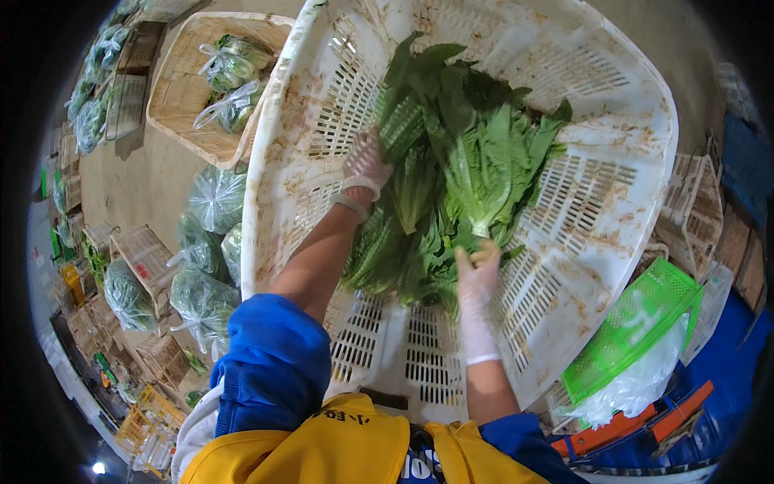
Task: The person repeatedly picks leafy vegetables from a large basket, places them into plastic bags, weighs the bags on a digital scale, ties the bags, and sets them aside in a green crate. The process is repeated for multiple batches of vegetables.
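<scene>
A large white plastic basket (pixel 604 130) with slotted walls and brown stains is in front of me. Several heads of long-leaf lettuce (pixel 493 160) are piled inside it, one with its pale cut stem end towards me. My left hand (pixel 367 160), in a thin glove with a pale band at the wrist, is closed against a dark leafy head (pixel 402 121) on the pile's left side; leaves hide part of its fingers. My right hand (pixel 478 275), gloved and slightly blurred, has curled fingers just below the pale stem end. Whether it grips the stem is unclear.
Left of the basket, bagged greens (pixel 205 296) stand on the floor. A tan basket (pixel 175 91) beyond them holds two more bags. On the right are a green plastic basket (pixel 635 330), clear plastic bags (pixel 635 387) and an orange bar (pixel 683 411).
</scene>
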`<state>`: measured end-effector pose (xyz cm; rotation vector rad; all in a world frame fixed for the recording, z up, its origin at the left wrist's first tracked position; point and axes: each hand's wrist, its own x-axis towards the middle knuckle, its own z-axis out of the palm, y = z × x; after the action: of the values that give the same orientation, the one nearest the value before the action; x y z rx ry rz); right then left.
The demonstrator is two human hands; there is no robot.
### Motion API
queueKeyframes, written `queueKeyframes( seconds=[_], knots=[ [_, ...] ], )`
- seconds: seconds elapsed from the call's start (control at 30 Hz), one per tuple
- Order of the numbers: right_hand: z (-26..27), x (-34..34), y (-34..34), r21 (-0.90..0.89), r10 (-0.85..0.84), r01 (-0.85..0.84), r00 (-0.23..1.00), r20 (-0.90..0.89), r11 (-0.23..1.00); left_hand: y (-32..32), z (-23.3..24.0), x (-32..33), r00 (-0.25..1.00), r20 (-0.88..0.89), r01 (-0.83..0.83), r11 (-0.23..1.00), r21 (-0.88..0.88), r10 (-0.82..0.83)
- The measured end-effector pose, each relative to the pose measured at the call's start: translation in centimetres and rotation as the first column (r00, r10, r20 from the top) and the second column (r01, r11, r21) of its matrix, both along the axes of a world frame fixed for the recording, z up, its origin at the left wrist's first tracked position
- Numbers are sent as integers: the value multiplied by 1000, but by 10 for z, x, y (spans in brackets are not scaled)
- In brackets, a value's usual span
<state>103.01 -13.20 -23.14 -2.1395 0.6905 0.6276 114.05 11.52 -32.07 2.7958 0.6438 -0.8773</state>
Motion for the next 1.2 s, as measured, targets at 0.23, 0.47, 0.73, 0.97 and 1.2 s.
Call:
queueKeyframes(
  seconds=[0.23, 0.47, 0.73, 0.97, 1.2],
  knots=[
    [-76, -131, 26, -11, 188, -225, 842, -506, 974, -28, 92, -51, 609, -72, -344, 181, -921, 790],
    [-54, -122, 16, 152, 266, -220, 722, -639, 964, -58, 74, -98, 550, -100, -269, 62, -961, 829],
    [113, -118, -12, 646, 171, 361, 774, -610, 673, -16, 101, -95, 559, -201, -265, -56, -963, 805],
    [151, -14, -31, 195, 120, -144, 984, 130, 970, -56, 93, -104, 516, -87, -270, 66, -961, 852],
    [10, 102, -32, -297, 295, -320, 947, -127, 900, -82, 20, -63, 836, -31, -446, 647, -618, 547]
  ],
)
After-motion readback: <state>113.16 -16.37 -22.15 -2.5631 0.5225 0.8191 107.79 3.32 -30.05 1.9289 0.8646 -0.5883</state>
